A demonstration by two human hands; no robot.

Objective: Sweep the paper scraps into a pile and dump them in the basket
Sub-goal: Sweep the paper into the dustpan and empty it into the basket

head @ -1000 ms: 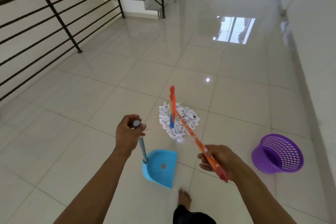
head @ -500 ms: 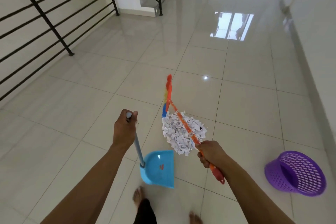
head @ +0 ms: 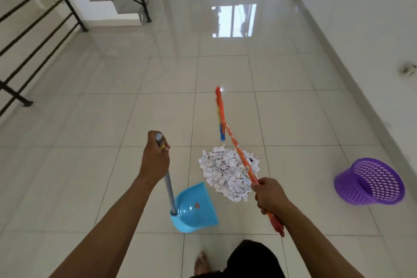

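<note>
The purple perforated plastic basket [head: 352, 187] is sitting well right of the heaped white paper scraps [head: 223, 171]. My orange-handled broom [head: 234, 142] is now reaching past them, the blue plastic dustpan [head: 194, 207] closing in: scooping looks next. My left hand [head: 154, 160] and right hand [head: 269, 196] are clenching their handles.

Left hand [head: 154, 160] and right hand [head: 269, 194] bare; both forearms bare to the frame edge. Black garment [head: 250, 259] over the leg, bottom centre, plain cloth. Foot [head: 201, 263] beside it bare, toes showing.
</note>
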